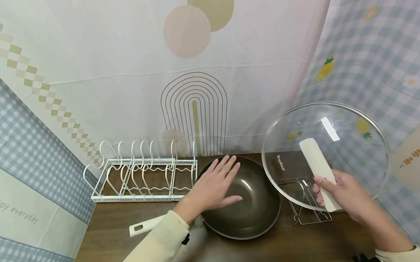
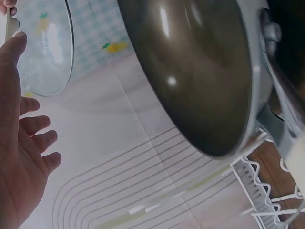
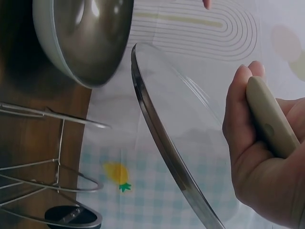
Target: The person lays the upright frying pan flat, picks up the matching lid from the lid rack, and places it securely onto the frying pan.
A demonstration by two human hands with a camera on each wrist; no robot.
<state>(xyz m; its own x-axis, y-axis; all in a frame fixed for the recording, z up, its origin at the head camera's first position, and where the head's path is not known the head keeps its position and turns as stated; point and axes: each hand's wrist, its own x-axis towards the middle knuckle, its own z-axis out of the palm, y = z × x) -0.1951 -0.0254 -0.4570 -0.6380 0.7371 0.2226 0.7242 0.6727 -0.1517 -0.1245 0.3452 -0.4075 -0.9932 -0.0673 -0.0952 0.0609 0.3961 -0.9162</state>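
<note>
A dark frying pan (image 1: 250, 220) with a pale handle (image 1: 147, 225) sits on the wooden table, its inside facing up. Over its left part hovers my left hand (image 1: 213, 186), fingers straight and holding nothing; in the left wrist view the hand is apart from the pan (image 2: 200, 71). My right hand (image 1: 345, 191) grips the long cream handle (image 1: 316, 157) of a round glass lid (image 1: 285, 131). The lid is raised and tilted, to the right of the pan. In the right wrist view the lid's metal rim (image 3: 162, 138) shows edge-on, apart from the pan.
A white wire rack (image 1: 135, 197) with several upright loops stands left of the pan. Below the lid is a small metal wire stand (image 1: 312, 222), partly seen through the glass. Patterned cloth (image 1: 123, 104) hangs behind and at both sides of the wooden table (image 1: 104, 231).
</note>
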